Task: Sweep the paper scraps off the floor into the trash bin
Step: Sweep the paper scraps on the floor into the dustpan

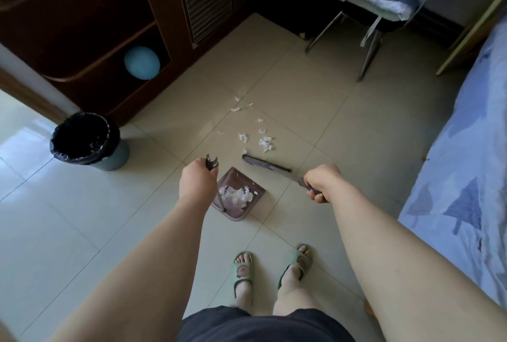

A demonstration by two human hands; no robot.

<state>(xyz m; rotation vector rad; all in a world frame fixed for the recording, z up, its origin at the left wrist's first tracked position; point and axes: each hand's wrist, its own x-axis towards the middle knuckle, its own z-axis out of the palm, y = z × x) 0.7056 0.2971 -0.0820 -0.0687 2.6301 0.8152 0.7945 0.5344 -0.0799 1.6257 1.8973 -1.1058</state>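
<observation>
Left hand (198,181) clamps the dustpan (237,178) handle and right hand (321,181) curls round the broom (267,165). Paper scraps (263,142) lie mid-floor beyond the broom, with more already in the dustpan, and the trash bin (87,141) stands well apart by the cabinet (82,12). A hasty stroke may scatter scraps; the left hand hides part of the handle.

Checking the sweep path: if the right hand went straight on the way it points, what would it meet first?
Likely the loose paper scraps just past its broom head; the right hand may be above them.
</observation>
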